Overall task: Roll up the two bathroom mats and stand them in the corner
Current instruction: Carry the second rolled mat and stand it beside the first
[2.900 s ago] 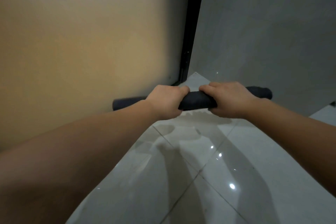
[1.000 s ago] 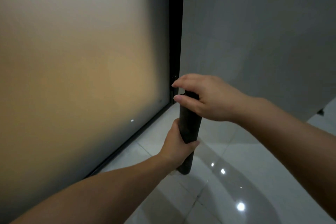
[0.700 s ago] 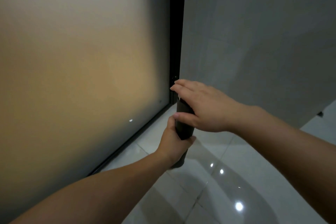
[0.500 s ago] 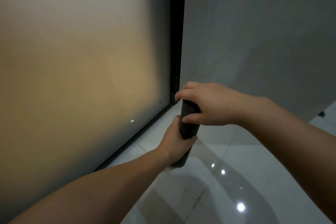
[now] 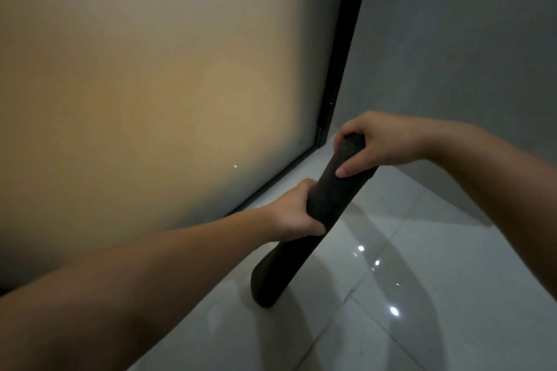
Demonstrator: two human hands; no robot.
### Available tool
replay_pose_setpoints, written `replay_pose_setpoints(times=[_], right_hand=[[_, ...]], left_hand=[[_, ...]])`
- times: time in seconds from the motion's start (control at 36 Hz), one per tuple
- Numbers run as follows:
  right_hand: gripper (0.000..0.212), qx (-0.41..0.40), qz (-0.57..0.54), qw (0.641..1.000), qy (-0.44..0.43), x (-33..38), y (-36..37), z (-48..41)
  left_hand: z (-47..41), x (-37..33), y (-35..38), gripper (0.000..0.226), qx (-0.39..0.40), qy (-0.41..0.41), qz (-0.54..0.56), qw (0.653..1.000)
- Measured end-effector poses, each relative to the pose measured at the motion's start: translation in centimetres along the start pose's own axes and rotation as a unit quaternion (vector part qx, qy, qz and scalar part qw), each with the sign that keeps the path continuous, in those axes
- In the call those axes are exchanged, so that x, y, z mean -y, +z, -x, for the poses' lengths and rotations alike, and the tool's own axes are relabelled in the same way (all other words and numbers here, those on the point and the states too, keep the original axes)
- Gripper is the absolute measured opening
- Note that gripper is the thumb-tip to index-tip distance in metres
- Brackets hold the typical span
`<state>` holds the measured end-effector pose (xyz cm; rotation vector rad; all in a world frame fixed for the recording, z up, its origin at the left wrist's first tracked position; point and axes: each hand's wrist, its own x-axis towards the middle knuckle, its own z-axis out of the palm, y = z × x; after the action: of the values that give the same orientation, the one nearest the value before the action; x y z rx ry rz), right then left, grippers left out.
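A dark rolled-up bathroom mat [image 5: 328, 193] leans at a slant, its lower end on or just above the glossy floor, its upper end pointing toward the corner. My left hand [image 5: 297, 214] is wrapped around the roll's middle. My right hand [image 5: 376, 144] grips its top end, thumb across the front. Only one mat is in view.
A frosted glass panel [image 5: 150, 84] glowing amber fills the left side, with a black frame [image 5: 343, 54] running down to the corner. A grey wall [image 5: 467, 39] stands on the right. White glossy floor tiles [image 5: 391, 310] reflect small lights.
The roll went from level in both hands to nearly upright, and now tilts, top to the right. Its lower end has swung down left toward the floor near the glass panel.
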<state>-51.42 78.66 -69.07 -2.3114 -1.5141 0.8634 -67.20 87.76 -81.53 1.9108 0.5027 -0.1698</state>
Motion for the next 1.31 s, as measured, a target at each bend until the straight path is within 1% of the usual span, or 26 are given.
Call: replay_pose_setpoints(times=[0.08,0.14,0.25,0.31,0.36,0.42,0.47,0.53,0.58,0.64,0.67,0.75,0.83,0.89,0.94,1.03,1.11,1.17,1.2,1.22,1.28,1.31], right_hand=[[0.032,-0.013,-0.011,1.0,0.015,1.3,-0.2,-1.2],[0.03,-0.01,-0.056,0.998,0.03,2.2,-0.1,-1.4],[0.03,0.026,-0.142,0.989,0.043,4.2,0.9,-1.3],[0.032,0.048,-0.172,0.984,0.03,4.6,1.6,-1.9],[0.037,0.089,-0.186,0.978,0.016,4.9,2.2,-2.9],[0.037,0.136,-0.152,0.979,-0.006,5.0,2.8,-4.4],[0.035,0.176,-0.082,0.98,-0.044,5.4,3.3,-6.1],[0.037,0.217,0.01,0.972,-0.087,6.3,3.7,-7.7],[0.04,0.244,0.151,0.946,-0.151,7.7,4.0,-8.8],[0.045,0.236,0.277,0.897,-0.249,9.4,4.6,-9.4],[0.047,0.233,0.304,0.874,-0.298,10.2,5.1,-9.5],[0.052,0.247,0.311,0.827,-0.399,12.4,7.0,-8.8],[0.048,0.25,0.302,0.804,-0.447,13.9,8.6,-7.9],[0.045,0.255,0.267,0.802,-0.469,15.0,9.2,-7.3],[0.044,0.263,0.239,0.799,-0.486,16.7,9.9,-6.8],[0.042,0.284,0.201,0.801,-0.488,19.7,12.0,-6.0],[0.041,0.298,0.154,0.81,-0.481,22.8,15.8,-5.2],[0.039,0.311,0.123,0.815,-0.473,24.9,18.8,-4.2],[0.038,0.316,0.108,0.819,-0.466,26.1,20.4,-3.6],[0.035,0.32,0.095,0.824,-0.458,27.2,22.0,-3.0],[0.027,0.33,0.067,0.834,-0.437,29.1,25.2,-1.5],[0.026,0.34,0.05,0.836,-0.428,30.2,26.7,-0.8]], left_hand=[[1.4,1.0,-1.4,0.069,-0.009,0.002,0.012,1.0],[2.6,1.5,-2.4,0.072,-0.017,0.011,0.024,1.0],[5.2,2.6,-4.4,0.062,-0.026,0.013,0.007,1.0],[6.2,3.4,-5.2,0.06,-0.022,0.007,0.007,1.0],[6.9,4.3,-5.9,0.058,-0.02,0.004,-0.004,1.0],[7.5,5.3,-6.2,0.055,-0.025,-0.005,-0.02,0.999],[7.9,6.2,-6.5,0.053,-0.034,-0.017,-0.041,0.998],[8.5,6.8,-6.9,0.053,-0.053,-0.036,-0.062,0.996],[9.5,6.9,-7.2,0.054,-0.073,-0.063,-0.071,0.993],[10.8,6.5,-7.5,0.054,-0.088,-0.098,-0.092,0.987],[11.6,6.2,-7.7,0.053,-0.099,-0.121,-0.096,0.983],[14.4,4.4,-8.3,0.052,-0.137,-0.178,-0.068,0.972],[17.8,2.5,-8.7,0.051,-0.141,-0.246,-0.063,0.957],[20.4,1.4,-8.8,0.049,-0.155,-0.286,-0.059,0.944],[23.2,0.6,-8.7,0.048,-0.179,-0.306,-0.068,0.933],[27.4,0.8,-8.1,0.046,-0.224,-0.329,-0.071,0.915],[32.5,2.5,-6.8,0.049,-0.294,-0.348,-0.109,0.883],[36.6,4.4,-5.2,0.049,-0.369,-0.352,-0.155,0.846],[38.6,5.5,-4.2,0.047,-0.423,-0.353,-0.164,0.818],[40.6,6.6,-3.1,0.042,-0.485,-0.356,-0.159,0.783],[43.9,8.4,-1.0,0.024,-0.608,-0.377,-0.107,0.69],[45.4,9.2,-0.2,0.014,-0.654,-0.395,-0.062,0.642]])
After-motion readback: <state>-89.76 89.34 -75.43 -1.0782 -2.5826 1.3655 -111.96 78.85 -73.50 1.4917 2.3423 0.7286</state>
